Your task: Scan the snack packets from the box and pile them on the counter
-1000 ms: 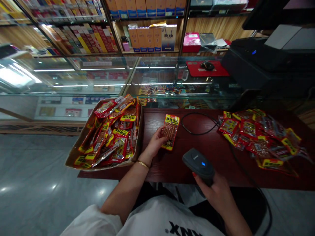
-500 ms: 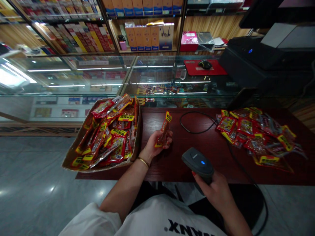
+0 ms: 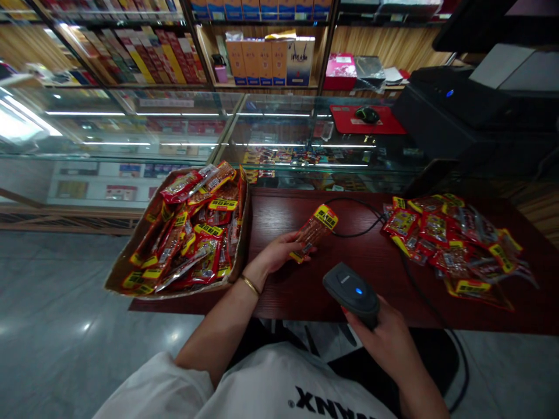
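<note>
My left hand [image 3: 283,251] grips a snack packet [image 3: 315,231], clear and reddish-brown with yellow ends, by its lower end above the dark red table. Its broad face is turned up. In my right hand [image 3: 386,334] is a dark grey barcode scanner [image 3: 351,294] with a lit blue light, its head pointing toward the packet but apart from it. A cardboard box [image 3: 174,295] full of similar packets stands left of my left hand. To the right lies a loose pile of packets [image 3: 449,241].
The table [image 3: 279,291] has a black cable [image 3: 419,285] running across it. Behind it stands a glass display counter [image 3: 279,125] bearing a mouse [image 3: 367,114] on a red mat [image 3: 340,119]. A bulky black machine [image 3: 471,116] stands at the back right. Shelves with boxes [image 3: 266,61] line the wall.
My left hand has turned the packet from nearly edge-on to broad side up, and its top end has swung right. The scanner stays in nearly the same place.
</note>
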Tool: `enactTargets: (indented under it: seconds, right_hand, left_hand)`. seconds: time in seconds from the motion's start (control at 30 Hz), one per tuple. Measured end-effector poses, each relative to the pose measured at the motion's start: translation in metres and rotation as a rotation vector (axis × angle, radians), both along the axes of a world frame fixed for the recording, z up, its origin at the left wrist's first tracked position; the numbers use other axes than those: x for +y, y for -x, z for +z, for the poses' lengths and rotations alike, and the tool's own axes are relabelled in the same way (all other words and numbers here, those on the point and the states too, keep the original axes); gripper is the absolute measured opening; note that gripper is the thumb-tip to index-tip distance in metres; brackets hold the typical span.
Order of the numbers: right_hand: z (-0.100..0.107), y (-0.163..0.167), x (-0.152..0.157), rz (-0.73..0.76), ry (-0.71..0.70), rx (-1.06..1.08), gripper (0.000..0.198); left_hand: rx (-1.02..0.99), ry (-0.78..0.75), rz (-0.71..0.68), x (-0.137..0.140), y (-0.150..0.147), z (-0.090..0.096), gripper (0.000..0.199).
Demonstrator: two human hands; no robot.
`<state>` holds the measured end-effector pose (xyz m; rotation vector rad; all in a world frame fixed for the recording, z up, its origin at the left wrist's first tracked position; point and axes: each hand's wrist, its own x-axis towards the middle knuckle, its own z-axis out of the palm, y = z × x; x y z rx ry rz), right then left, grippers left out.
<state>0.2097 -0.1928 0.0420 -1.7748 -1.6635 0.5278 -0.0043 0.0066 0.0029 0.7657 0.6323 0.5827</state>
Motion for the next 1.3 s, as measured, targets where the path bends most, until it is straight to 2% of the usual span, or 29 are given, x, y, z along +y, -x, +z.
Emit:
enactTargets:
  seconds: [0.1,0.23,0.73,1.0,1.13,1.3]
  right_hand:
    - [0.002,0.0,-0.001,-0.006,0.008,-0.001,0.027]
    - [0.004,0.003,-0.004,-0.017,0.014,0.022,0.027]
    - [0.006,0.002,-0.007,-0.018,-0.004,-0.011,0.031]
    - [0.005,0.002,-0.009,-0.048,-0.017,-0.027,0.03]
    - [0.005,-0.002,-0.014,-0.117,-0.031,-0.008,0.029]
    - [0.002,-0.015,-0.033,-0.184,0.007,0.044,0.03]
  left_hand:
    - [0.04,-0.027,0.034,0.001,-0.001,0.0,0.041]
    - [0.002,0.03,0.103,0.002,-0.002,0.002,0.041]
    - [0.083,0.054,0.059,0.006,-0.004,0.0,0.04]
    - [-0.018,0.05,0.085,0.001,-0.004,0.008,0.045]
    - [0.082,0.044,0.123,-0.006,-0.036,0.011,0.033]
    - [0.175,0.002,0.022,-0.016,-0.126,0.008,0.019]
